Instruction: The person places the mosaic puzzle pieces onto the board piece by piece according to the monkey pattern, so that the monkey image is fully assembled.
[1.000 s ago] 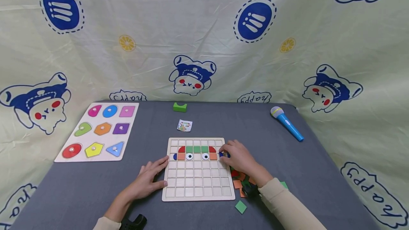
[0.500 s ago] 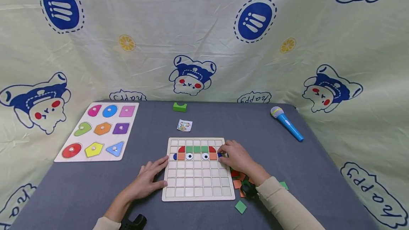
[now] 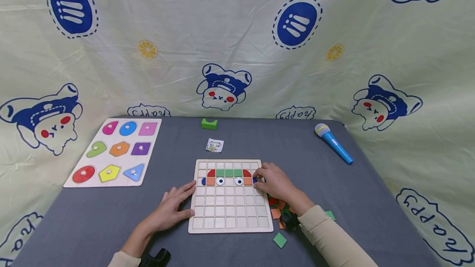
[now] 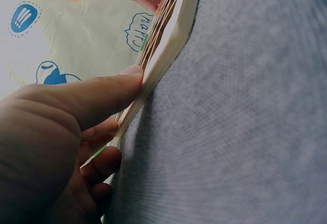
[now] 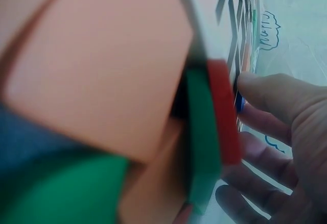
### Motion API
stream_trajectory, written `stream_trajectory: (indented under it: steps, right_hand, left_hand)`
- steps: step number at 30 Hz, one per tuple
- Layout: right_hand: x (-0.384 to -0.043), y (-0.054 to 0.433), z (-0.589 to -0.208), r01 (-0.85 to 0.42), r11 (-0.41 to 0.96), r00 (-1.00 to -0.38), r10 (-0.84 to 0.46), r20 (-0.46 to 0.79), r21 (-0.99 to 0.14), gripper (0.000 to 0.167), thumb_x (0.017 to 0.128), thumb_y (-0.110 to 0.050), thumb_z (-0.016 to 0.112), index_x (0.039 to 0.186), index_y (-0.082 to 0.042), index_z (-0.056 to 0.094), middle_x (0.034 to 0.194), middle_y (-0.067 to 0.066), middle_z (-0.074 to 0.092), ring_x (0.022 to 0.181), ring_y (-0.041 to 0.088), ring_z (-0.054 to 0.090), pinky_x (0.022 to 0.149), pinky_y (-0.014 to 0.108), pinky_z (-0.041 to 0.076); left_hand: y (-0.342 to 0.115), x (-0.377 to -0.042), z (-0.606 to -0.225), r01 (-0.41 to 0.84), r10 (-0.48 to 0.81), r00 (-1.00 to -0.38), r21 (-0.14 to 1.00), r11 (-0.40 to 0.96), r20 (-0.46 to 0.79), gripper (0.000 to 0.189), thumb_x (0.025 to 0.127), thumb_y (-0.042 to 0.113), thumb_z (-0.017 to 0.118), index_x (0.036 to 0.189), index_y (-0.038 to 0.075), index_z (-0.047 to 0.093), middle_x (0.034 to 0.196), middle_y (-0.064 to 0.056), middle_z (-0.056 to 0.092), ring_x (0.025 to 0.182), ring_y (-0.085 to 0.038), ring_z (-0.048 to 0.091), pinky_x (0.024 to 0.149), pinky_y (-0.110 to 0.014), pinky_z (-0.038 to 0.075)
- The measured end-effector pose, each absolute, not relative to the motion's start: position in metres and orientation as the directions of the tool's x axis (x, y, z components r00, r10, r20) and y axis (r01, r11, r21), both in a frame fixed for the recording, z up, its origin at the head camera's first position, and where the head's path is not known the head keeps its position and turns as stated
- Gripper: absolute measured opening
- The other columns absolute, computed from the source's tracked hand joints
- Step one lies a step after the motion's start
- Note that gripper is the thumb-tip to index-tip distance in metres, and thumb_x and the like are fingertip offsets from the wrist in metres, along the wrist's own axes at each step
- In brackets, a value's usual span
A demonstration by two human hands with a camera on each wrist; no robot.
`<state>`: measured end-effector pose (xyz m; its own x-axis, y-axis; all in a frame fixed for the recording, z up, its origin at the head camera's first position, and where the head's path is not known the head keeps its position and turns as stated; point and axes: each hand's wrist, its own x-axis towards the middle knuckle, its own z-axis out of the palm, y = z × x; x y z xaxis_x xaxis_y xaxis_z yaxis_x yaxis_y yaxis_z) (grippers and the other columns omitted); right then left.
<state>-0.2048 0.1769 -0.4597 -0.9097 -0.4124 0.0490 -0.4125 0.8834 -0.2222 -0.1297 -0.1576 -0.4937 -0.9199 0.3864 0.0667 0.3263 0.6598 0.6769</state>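
Note:
A wooden grid board [image 3: 230, 211] lies on the grey table. Across its upper rows are red corner pieces, green and orange tiles and two eye tiles [image 3: 220, 181], with a dark blue rounded tile [image 3: 203, 181] at the left end. My left hand [image 3: 172, 209] rests with extended fingers and thumb against the board's left edge; the left wrist view has the thumb [image 4: 110, 94] on that edge. At the board's upper right, my right hand [image 3: 276, 182] pinches another blue tile [image 3: 255, 180] between thumb and index finger, mostly covered by the fingers. The right wrist view shows this blue tile [image 5: 239, 101] at the fingertips.
Loose orange, green and red tiles [image 3: 276, 213] are heaped right of the board, partly under my right wrist. A green tile [image 3: 280, 240] lies nearer. Beyond are a small card [image 3: 215, 145], a green block [image 3: 209, 124], a shape puzzle [image 3: 128, 180] and a toy microphone [image 3: 335, 145].
My right hand has shifted slightly left with the blue tile, then held nearly still over the last half second. The left hand has stayed at the board's edge.

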Motion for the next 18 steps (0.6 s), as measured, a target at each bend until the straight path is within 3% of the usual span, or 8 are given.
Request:
stream_trajectory:
  steps: [9, 18]
  right_hand:
    - [-0.203, 0.178, -0.46, -0.412, 0.881, -0.91, -0.409, 0.06, -0.232, 0.025, 0.079, -0.029, 0.075, 0.101, -0.017, 0.071, 0.087, -0.001, 0.056, 0.078, 0.012, 0.04, 0.069, 0.029, 0.035]
    - [-0.197, 0.192, -0.445, -0.4, 0.869, -0.916, -0.392, 0.088, -0.291, 0.03, 0.08, -0.029, 0.074, 0.106, -0.014, 0.07, 0.101, 0.003, 0.061, 0.089, 0.015, 0.046, 0.077, 0.034, 0.042]
  left_hand:
    - [-0.157, -0.129, -0.493, 0.321, 0.385, -0.921, 0.681, 0.658, 0.061, 0.07, 0.081, 0.026, 0.071, 0.143, 0.009, 0.042, 0.152, -0.001, 0.037, 0.102, -0.011, 0.036, 0.086, -0.039, 0.022]
    - [-0.156, -0.129, -0.492, 0.299, 0.376, -0.926, 0.685, 0.665, 0.04, 0.07, 0.082, 0.026, 0.071, 0.143, 0.011, 0.041, 0.153, 0.001, 0.035, 0.1, -0.01, 0.035, 0.087, -0.04, 0.021]
